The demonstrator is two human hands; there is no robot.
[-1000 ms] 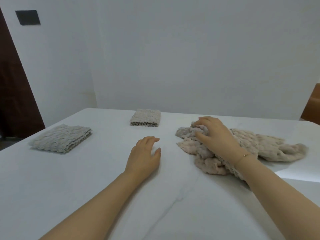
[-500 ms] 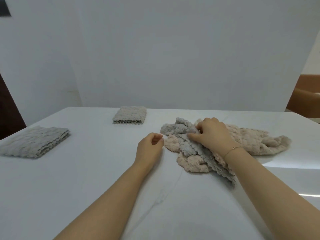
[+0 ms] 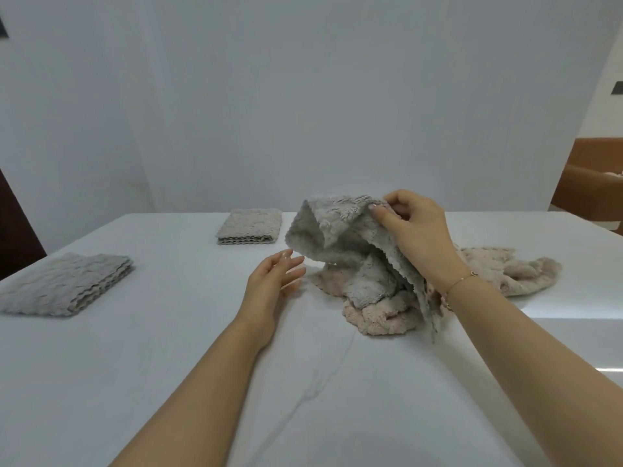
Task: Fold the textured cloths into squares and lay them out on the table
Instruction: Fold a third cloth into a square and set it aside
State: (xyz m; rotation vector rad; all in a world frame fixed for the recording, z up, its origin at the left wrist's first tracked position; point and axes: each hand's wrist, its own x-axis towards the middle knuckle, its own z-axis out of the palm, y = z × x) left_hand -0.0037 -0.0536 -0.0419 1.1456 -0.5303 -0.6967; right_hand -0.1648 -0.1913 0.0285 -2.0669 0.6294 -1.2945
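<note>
The right hand [image 3: 416,237] pinches the top edge of a grey cloth [image 3: 340,251] between thumb and fingers and holds it lifted above the pile, probably to pull it free of the pink cloth [image 3: 381,316] tangled under it, so that it can be spread and folded alone. The grey cloth hangs in loose folds with its lower part resting on the pile, at about 1 o'clock from the viewer on the counter [image 3: 168,348]. Its plush surface is fluffy and its edge scalloped; it looks soft and limp, so it will likely sag wherever it is not held.

The left hand [image 3: 274,281] holds nothing. Its fingers are straight and spread, just beside the cloth's hanging corner, seemingly ready to catch a second corner.

The pink cloth lies crumpled and runs off toward 2 o'clock. Two folded squares lie well apart: a near square [image 3: 67,284] at 10 o'clock and a far square [image 3: 249,226] at 12 o'clock, laid out as finished pieces, by the look of them.
</note>
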